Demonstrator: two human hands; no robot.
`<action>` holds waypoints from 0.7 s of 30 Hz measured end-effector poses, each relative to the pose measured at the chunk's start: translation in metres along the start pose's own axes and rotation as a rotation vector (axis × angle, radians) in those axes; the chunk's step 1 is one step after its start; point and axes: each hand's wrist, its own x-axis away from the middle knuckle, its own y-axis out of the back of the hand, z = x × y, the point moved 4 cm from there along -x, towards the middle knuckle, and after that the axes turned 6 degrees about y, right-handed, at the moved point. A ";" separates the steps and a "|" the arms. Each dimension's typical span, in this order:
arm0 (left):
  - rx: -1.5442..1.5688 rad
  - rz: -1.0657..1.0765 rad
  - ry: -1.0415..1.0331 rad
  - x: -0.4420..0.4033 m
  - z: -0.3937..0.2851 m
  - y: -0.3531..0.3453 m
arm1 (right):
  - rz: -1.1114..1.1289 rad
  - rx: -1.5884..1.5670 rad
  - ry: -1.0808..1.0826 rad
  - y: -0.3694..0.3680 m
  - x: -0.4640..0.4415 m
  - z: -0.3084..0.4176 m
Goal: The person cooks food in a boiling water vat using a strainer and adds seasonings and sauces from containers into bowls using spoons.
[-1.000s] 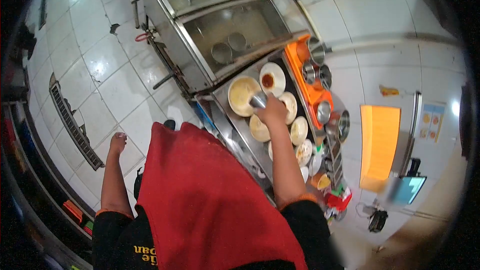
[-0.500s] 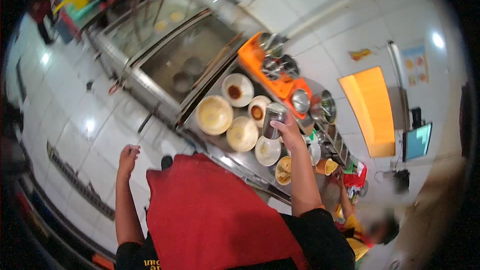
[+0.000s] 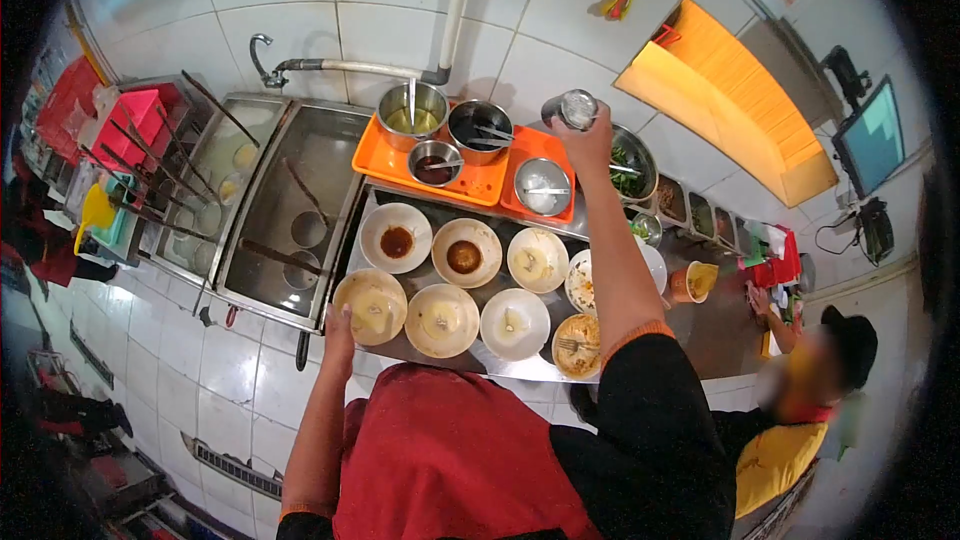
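My right hand (image 3: 585, 132) is closed around a shaker jar (image 3: 578, 108) with a silvery top, raised above the back edge of the counter. My left hand (image 3: 339, 338) has its fingers extended at the left rim of the front-left bowl (image 3: 371, 308); whether it touches the bowl is unclear. That bowl and a neighbouring bowl (image 3: 440, 321) contain a little pale liquid. Behind them, a white bowl (image 3: 396, 238) and a beige-rimmed bowl (image 3: 466, 253) have dark brown sauce at the bottom. Farther right, a used bowl (image 3: 577, 346) with a fork in it stands near my right forearm.
Orange trays (image 3: 480, 185) hold metal pots with spoons at the back. A water-filled steel basin (image 3: 290, 210) lies left of the counter, under a tap (image 3: 265, 65). An orange paper cup (image 3: 693, 282) stands to the right, where a co-worker (image 3: 800, 410) is at the counter.
My right hand has carried the shaker jar from over the bowls to the back of the counter. My left hand has come from over the floor to the front-left bowl. The view has turned.
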 end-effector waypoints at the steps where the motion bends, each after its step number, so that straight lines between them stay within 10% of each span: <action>1: 0.026 0.029 -0.031 -0.004 0.005 -0.003 | 0.015 -0.007 -0.015 -0.013 -0.002 -0.019; 10: 0.050 -0.190 0.062 0.028 0.007 -0.002 | 0.496 0.071 -0.373 -0.087 0.027 -0.104; 14: 0.121 -0.299 -0.022 0.033 0.002 -0.017 | 0.302 0.101 0.065 -0.039 0.060 -0.071; 21: 0.184 -0.292 0.015 0.020 -0.001 -0.021 | 0.683 0.371 0.343 -0.031 0.100 -0.090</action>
